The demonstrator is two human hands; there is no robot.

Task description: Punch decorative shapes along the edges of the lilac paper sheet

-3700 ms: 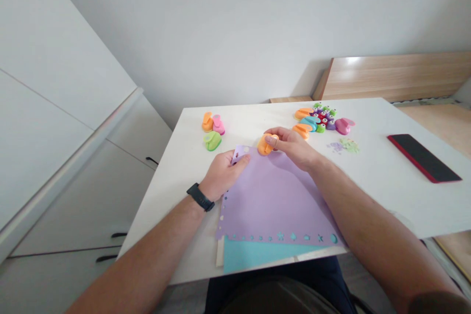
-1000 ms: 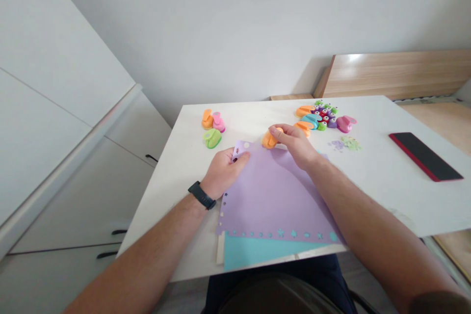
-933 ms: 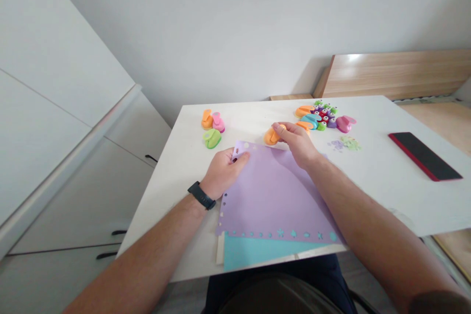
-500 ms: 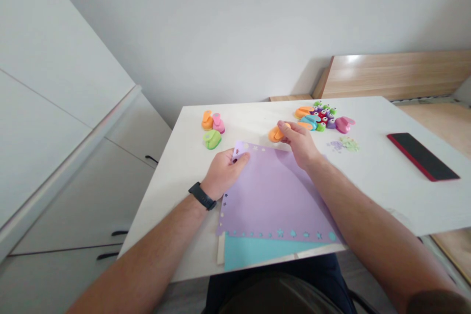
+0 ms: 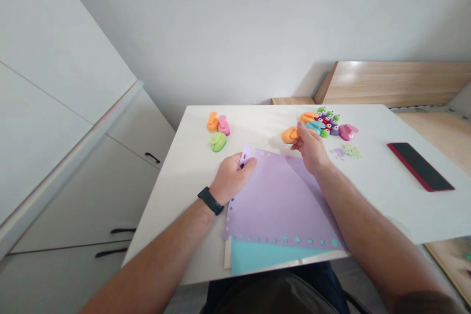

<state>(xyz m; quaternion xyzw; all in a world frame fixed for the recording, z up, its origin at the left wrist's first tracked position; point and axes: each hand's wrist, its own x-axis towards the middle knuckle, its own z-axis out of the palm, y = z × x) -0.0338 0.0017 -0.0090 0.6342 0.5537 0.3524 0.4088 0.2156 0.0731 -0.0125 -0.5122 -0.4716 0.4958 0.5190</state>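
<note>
My left hand [image 5: 233, 175] pinches the upper left corner of a lilac paper sheet [image 5: 283, 196], thumb on top. Small shapes, stars among them, are cut along the sheet's left, bottom and top edges. Beneath it a turquoise sheet [image 5: 265, 257] shows at the table's front edge. Just above the lilac sheet's far edge, my right hand [image 5: 312, 149] is closed on an orange craft punch [image 5: 290, 135], fingers at its right side. Behind that hand stand a blue punch [image 5: 313, 126] and another orange punch [image 5: 308, 117], both partly covered.
Orange [image 5: 212, 121], pink [image 5: 223, 125] and green punches [image 5: 218, 142] sit together at the back left of the white table [image 5: 176, 171]. Several small punches [image 5: 328, 120] cluster at back right, beside a pink punch [image 5: 346, 132]. Paper cut-outs [image 5: 351, 151] and a black-and-red slab [image 5: 419, 167] lie right.
My right hand has carried the orange punch a little to the right, closer to the punch cluster. My left hand keeps its hold on the lilac sheet. The view has shifted slightly.
</note>
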